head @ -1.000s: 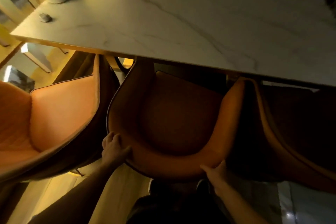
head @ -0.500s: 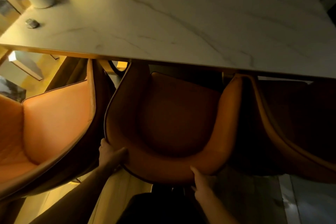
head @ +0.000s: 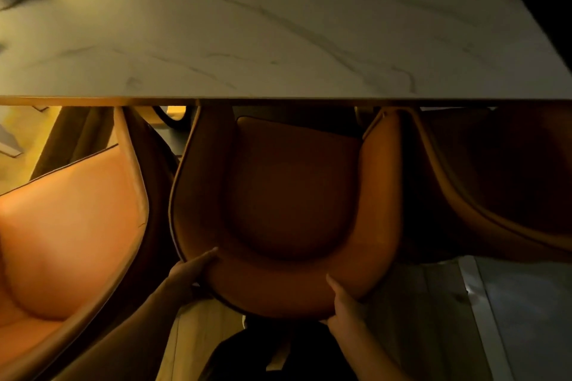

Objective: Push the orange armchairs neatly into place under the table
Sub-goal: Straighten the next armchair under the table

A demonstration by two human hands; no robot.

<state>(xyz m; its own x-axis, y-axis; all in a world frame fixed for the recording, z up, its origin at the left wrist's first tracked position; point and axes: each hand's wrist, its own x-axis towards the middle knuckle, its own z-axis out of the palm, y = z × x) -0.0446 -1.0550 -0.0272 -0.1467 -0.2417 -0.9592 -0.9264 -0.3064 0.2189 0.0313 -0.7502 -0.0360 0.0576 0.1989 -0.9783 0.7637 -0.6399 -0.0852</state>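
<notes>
Gripping middle armchair (head: 291,195) by curved backrest rim, we hold it with both hands. Left hand (head: 188,271) on rim's left curve, thumb over top edge, fingers wrapped behind, hidden. Right hand (head: 343,303) on rim's right curve, thumb up against inner face, fingers curled round back. Seat front tucked under marble table (head: 278,25) edge. Left armchair (head: 71,226) angled, mostly out from table. Right armchair (head: 495,179) partly under, in shadow.

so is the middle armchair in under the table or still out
Partly in: the middle armchair has its front hidden under the table, while seat and backrest stay out.
</notes>
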